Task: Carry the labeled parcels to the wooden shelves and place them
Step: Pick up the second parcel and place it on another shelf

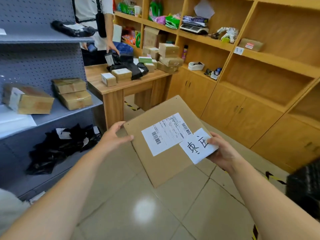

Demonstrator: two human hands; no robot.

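Observation:
I hold a flat brown cardboard parcel [166, 163] out in front of me above the tiled floor. It bears a white shipping label [166, 134] with barcodes and a smaller white slip [197, 146] with handwritten characters. My right hand [223, 149] grips the parcel's right edge with the thumb pressing on the slip. My left hand [114, 135] touches the parcel's left corner with fingers curled at the edge. The wooden shelves [266, 80] stand ahead and to the right, their nearer compartments mostly bare.
A wooden table [126, 84] ahead carries several small boxes and black bags, and a person [94, 23] stands behind it. A grey metal rack [52, 118] on the left holds boxes and black bags. Yellow-black tape marks the floor.

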